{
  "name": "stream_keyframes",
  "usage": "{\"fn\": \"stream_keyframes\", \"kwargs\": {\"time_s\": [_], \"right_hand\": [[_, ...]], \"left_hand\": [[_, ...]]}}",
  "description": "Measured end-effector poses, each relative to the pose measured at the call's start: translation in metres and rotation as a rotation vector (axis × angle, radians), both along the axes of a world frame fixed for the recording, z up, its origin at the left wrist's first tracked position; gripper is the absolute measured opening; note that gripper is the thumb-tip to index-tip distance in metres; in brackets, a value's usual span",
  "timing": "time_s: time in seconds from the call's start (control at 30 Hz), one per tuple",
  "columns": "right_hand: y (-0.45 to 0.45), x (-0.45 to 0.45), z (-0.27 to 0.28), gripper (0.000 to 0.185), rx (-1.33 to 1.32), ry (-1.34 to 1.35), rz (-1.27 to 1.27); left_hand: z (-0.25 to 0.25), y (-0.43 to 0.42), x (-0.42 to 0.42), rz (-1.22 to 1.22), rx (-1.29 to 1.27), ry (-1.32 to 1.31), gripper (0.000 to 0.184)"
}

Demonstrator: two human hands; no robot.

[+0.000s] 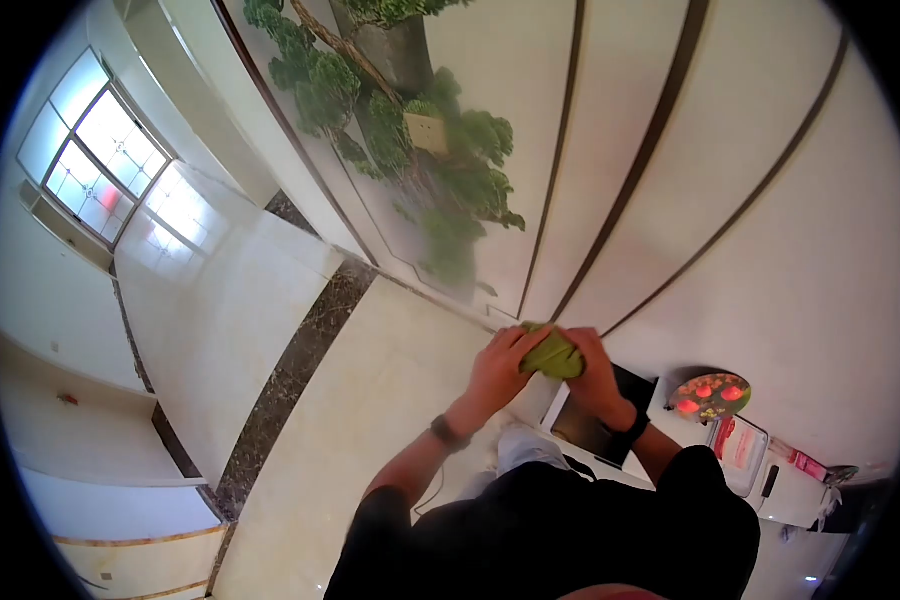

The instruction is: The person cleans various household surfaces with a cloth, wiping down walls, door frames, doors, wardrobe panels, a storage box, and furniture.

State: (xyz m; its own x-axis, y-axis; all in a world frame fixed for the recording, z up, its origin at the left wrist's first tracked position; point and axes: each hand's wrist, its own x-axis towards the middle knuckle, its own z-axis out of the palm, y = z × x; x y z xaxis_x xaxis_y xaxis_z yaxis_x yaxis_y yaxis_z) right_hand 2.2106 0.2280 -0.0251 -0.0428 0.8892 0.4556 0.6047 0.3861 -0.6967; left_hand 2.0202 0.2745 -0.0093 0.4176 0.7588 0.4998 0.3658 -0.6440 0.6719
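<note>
A crumpled green cloth is held between both hands, in front of the body and close to the foot of the panelled wall. My left hand grips its left side, fingers wrapped over the top. On the other side, my right hand is closed round the cloth's right edge. Dark bands circle both wrists. Below my right hand lies a dark, flat panel on a white cabinet, partly hidden by the forearm.
A round plate with red patterns, a white tray and a pink box are on the white cabinet at the right. The wall bears a painted tree and dark strips. A window is at upper left.
</note>
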Motion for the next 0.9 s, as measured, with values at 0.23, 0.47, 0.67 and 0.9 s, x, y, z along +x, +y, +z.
{"fn": "stream_keyframes", "kwargs": {"time_s": [0.23,0.47,0.67,0.9], "right_hand": [[0.123,0.005,0.058,0.062,0.232,-0.127,-0.14],[0.265,0.003,0.075,0.058,0.516,-0.26,-0.343],[0.318,-0.05,0.055,0.05,0.609,-0.227,-0.516],[0.383,-0.133,0.087,0.051,0.579,-0.26,-0.536]], "left_hand": [[0.05,0.131,0.012,-0.065,0.1,-0.102,0.067],[0.088,0.279,0.018,-0.093,0.345,0.016,0.067],[0.093,0.343,-0.019,-0.151,0.389,0.034,0.071],[0.079,0.417,-0.087,-0.165,0.35,-0.132,0.07]]}}
